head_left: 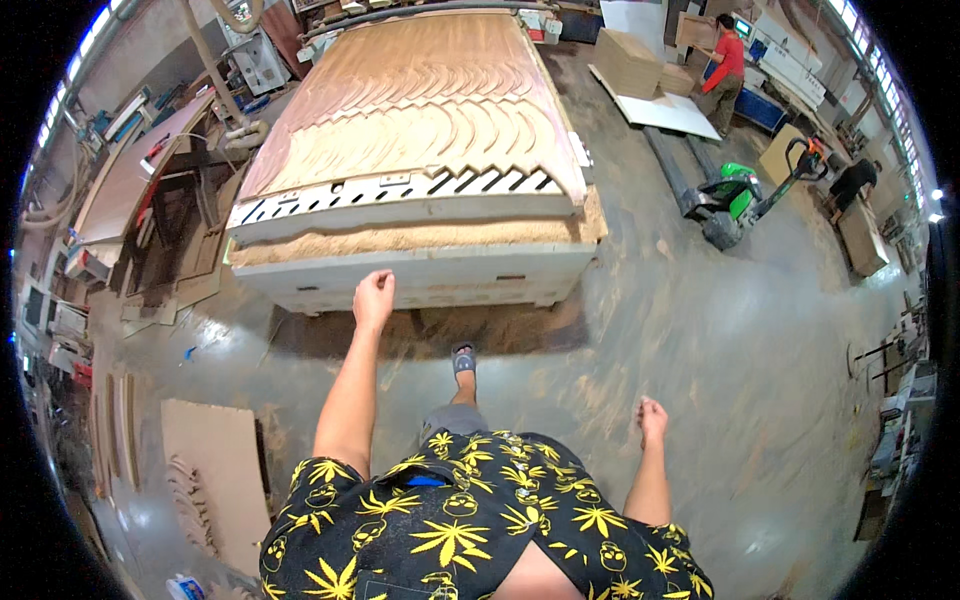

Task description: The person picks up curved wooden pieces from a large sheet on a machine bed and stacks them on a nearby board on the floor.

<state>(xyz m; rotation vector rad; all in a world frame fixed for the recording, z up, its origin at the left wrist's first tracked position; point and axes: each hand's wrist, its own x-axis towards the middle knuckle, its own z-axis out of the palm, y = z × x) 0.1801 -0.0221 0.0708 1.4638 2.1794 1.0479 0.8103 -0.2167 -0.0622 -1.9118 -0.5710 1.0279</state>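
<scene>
My left hand [374, 298] is raised ahead of me, its fingers loosely curled with nothing seen in them. It is nearest to the front of a big grey machine bed [430, 272], and I see no contact with it. On the bed lies a wide wooden sheet [400, 130] with rows of curved cuts and a jagged front edge. Sawdust [430, 235] is heaped along the ledge below the slotted front. My right hand [652, 418] swings out at my right side over the floor, fingers curled in and no object visible in it.
A green and black pallet jack [735, 200] stands at the right, near stacked boards [628, 65]. A person in red [730, 55] and a person in black [855, 182] are farther off. Cut board [215, 470] lies at the lower left; a cluttered workbench [135, 180] is beyond.
</scene>
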